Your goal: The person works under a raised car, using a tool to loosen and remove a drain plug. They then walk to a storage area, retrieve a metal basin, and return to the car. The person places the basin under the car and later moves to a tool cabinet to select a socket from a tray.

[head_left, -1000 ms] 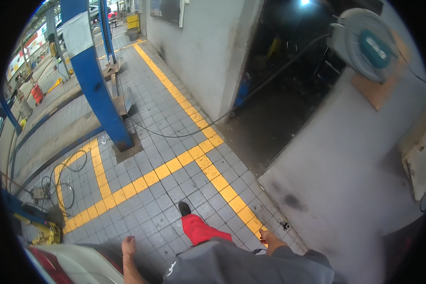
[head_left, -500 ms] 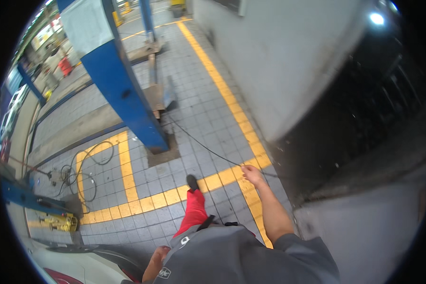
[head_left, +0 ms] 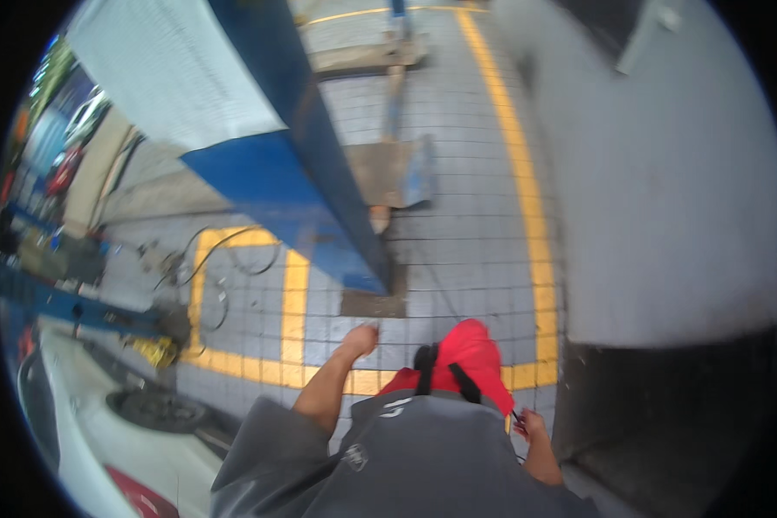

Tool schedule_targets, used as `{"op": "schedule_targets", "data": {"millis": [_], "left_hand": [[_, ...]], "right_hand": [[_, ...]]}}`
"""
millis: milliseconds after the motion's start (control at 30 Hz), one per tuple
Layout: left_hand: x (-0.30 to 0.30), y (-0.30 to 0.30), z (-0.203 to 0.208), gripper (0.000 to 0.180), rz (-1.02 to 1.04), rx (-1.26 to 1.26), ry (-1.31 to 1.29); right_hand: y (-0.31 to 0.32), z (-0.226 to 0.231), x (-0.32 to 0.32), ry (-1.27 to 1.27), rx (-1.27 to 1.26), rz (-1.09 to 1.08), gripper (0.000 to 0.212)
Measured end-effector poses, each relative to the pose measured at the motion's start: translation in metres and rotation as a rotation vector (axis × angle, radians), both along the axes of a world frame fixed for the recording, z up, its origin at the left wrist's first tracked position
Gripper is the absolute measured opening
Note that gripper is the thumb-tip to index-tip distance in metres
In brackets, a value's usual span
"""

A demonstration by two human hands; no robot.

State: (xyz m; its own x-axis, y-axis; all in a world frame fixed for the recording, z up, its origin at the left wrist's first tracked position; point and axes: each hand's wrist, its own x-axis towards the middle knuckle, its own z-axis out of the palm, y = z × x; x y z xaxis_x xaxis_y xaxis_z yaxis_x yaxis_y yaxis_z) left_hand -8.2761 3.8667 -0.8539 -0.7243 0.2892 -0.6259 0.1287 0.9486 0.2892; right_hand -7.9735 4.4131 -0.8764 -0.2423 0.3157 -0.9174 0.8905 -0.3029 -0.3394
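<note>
A thin black cable (head_left: 518,418) passes through my right hand (head_left: 532,426), which is closed around it low at my right side. More of the cable trails over the tiles towards the base of the blue post, faint and blurred. My left hand (head_left: 362,340) swings forward over the floor, its fingers curled in and nothing visible in them. Just ahead of it stands the foot of the blue post (head_left: 319,216), the hand apart from it.
Yellow lines (head_left: 527,207) cross the grey tiled floor. A pale wall (head_left: 665,190) rises on the right, with a dark recess (head_left: 647,406) below. At the left are a white car (head_left: 86,406), a blue lift arm (head_left: 78,309) and a coiled hose (head_left: 255,259).
I have stepped forward, so the blue post looms nearer. My right hand has dropped back to my side with the cable, and my left hand has swung forward.
</note>
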Motion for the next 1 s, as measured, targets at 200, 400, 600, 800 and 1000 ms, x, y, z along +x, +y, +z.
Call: {"op": "schedule_targets", "data": {"millis": [200,400,600,800,1000], "left_hand": [[-0.174,0.079,0.100,0.016,0.196,0.253,0.483],[-0.240,0.083,0.083,0.015,0.243,0.049,0.527],[-0.261,0.097,0.040,0.026,0.366,-0.220,0.064],[-0.345,0.104,-0.031,0.038,0.788,0.419,-0.468],[-0.557,0.156,-0.100,0.037,0.774,0.309,-0.371]], "right_hand": [[0.022,0.004,-0.142,-0.250,0.008,0.162,0.037],[0.087,-0.040,-0.376,-0.073,0.061,0.252,0.047],[0.120,-0.035,-0.714,0.145,0.057,0.377,0.045],[0.032,0.093,-1.017,0.576,-0.057,0.507,0.056],[0.019,0.152,-1.227,0.839,-0.201,0.715,0.055]]}}
